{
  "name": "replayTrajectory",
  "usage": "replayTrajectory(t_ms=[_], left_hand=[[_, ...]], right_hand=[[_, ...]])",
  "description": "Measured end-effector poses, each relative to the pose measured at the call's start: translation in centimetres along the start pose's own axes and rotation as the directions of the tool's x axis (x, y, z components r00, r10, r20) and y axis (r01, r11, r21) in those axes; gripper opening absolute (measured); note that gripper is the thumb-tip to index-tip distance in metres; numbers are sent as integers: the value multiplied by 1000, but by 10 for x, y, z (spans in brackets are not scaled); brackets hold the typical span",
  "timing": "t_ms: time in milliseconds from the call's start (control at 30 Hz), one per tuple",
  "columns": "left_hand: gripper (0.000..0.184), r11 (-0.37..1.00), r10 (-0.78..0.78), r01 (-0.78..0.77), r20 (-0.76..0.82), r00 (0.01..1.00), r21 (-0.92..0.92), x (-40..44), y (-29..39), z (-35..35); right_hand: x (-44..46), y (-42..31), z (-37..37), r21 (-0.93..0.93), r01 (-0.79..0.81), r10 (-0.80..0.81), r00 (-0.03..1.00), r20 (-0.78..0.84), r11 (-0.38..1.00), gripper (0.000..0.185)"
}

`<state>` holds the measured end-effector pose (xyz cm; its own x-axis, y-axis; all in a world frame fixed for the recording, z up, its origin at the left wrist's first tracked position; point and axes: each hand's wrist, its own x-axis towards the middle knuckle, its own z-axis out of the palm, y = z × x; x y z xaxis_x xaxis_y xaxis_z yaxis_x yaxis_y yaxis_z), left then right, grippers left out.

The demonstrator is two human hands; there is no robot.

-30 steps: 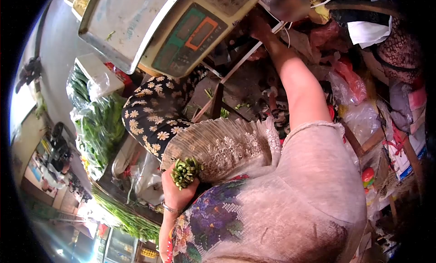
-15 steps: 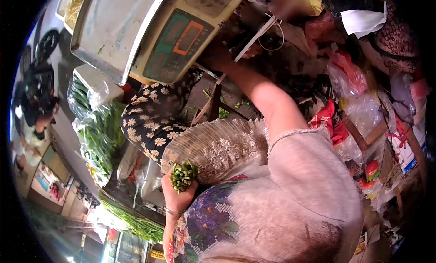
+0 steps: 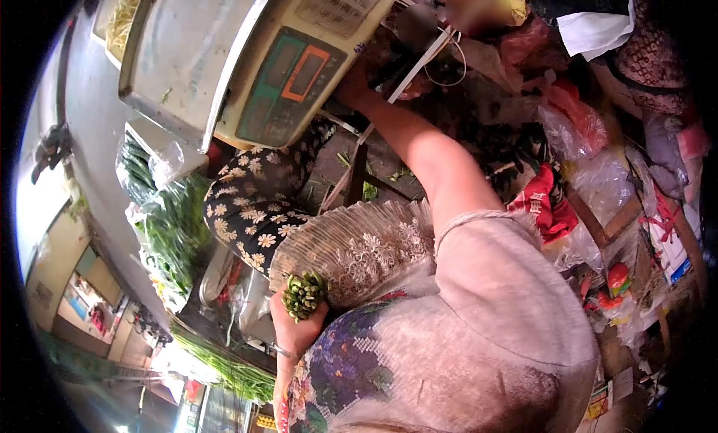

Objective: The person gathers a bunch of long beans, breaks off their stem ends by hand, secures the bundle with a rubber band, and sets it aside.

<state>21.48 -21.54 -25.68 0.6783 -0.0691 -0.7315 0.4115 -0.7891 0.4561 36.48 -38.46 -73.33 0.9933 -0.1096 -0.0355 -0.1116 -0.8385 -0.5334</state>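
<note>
My left hand (image 3: pixel 295 324) is closed around a bunch of green vegetable stalks (image 3: pixel 304 295). Their cut ends face up towards me, and the rest of the bunch is hidden below the hand. My right arm reaches forward to the side of a weighing scale (image 3: pixel 299 81). My right hand (image 3: pixel 356 87) is in shadow beside the scale, its fingers hidden, so what it touches is not visible. The metal pan (image 3: pixel 187 44) of the scale holds only a small green scrap.
Bagged green vegetables (image 3: pixel 173 231) lie left of my legs, with long thin greens (image 3: pixel 224 366) closer to me. A white strap (image 3: pixel 419 66) crosses beyond my right arm. Plastic bags (image 3: pixel 591 149) and a red bag (image 3: pixel 550 209) crowd the right side.
The view has shifted slightly. A dark figure on the street at left has moved mostly out of sight. My left hand still holds the stalks, and my right arm stays stretched towards the scale.
</note>
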Motion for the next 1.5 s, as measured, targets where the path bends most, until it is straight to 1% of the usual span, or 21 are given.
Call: replayTrajectory(t_ms=[67, 100, 133, 267, 333, 367, 433, 467, 533, 667, 733, 767, 800, 900, 933, 1067, 1133, 1167, 1233, 1433, 1500], left_hand=[[19, 999, -27, 27, -2, 1000, -40, 0, 0, 0], [19, 998, -42, 42, 2, 999, -51, 0, 2, 0], [19, 996, -55, 55, 5, 998, -64, 0, 3, 0], [20, 1000, -10, 10, 5, 1000, -17, 2, -5, 0], [19, 1000, 19, -20, 47, 999, 22, 3, -4, -2], [19, 999, 8, -10, 51, 999, 34, 3, -5, -2], [20, 999, -20, 19, 47, 999, 40, 2, -6, -3], [21, 998, -40, 38, 50, 998, 43, 3, -8, -3], [22, 999, -8, 6, 36, 999, 53, 3, -13, -3], [21, 998, 5, -7, 35, 999, 63, 3, -13, -3], [21, 995, 13, -16, 37, 999, 96, 3, -13, -3], [21, 996, 17, -20, 33, 999, 90, 3, -13, -2], [21, 996, 13, -15, 17, 1000, 88, 3, -13, -1], [21, 998, 4, -4, -6, 1000, 60, 1, -4, -1], [21, 999, 1, -1, -14, 1000, 39, 2, -1, -2], [25, 999, 32, -30, -52, 998, 35, 0, 1, 0], [25, 998, 56, -56, -99, 994, 1, -3, -6, 2], [26, 998, 61, -61, -90, 994, 7, -3, -5, 2], [27, 994, 99, -94, -107, 989, 49, -8, -6, 3], [24, 985, 127, -152, -262, 957, -77, -30, -14, 7], [24, 974, 142, -192, -339, 930, -117, -39, -7, -1]], right_hand=[[-7, 3, 26, -280, 56, -55, 998, 12, 958, 46], [-3, 10, 39, 163, -11, 13, 1000, -12, 987, 44], [1, 11, 42, 574, -66, 83, 997, -5, 817, 43], [7, 46, 3, 546, -11, 129, 975, -178, 837, 41], [21, 50, -38, -14, -69, 67, 988, -140, 998, 40], [23, 61, -33, -6, -64, 63, 989, -134, 998, 40], [38, 82, -26, -146, 182, -185, 983, -6, 972, 41], [37, 87, -28, -192, 127, -72, 960, 269, 973, 44], [40, 113, 14, -257, 53, 44, 932, 358, 965, 46], [35, 130, 29, -296, 89, -16, 971, 240, 951, 47], [34, 123, 8, -41, 110, -110, 994, -7, 993, 44], [31, 112, -8, -46, 116, -117, 993, -9, 992, 44], [23, 81, -49, 219, 7, -17, 999, 43, 976, 42], [-37, 17, -132, 659, -475, 213, 872, 440, 584, 32], [-60, 4, -159, 586, -443, 152, 865, 478, 679, 35], [-133, 21, -159, 669, -417, 272, 909, 316, 616, 25], [-134, 37, -152, 671, -674, 311, 738, 598, 310, 24], [-127, 38, -146, 679, -659, 291, 752, 591, 324, 24], [-102, 32, -141, 768, -640, 417, 707, 571, 33, 26], [-58, -9, -163, 787, -581, 462, 651, 603, -208, 18], [-44, 50, -96, 727, -545, 196, 727, 658, -417, 19]])
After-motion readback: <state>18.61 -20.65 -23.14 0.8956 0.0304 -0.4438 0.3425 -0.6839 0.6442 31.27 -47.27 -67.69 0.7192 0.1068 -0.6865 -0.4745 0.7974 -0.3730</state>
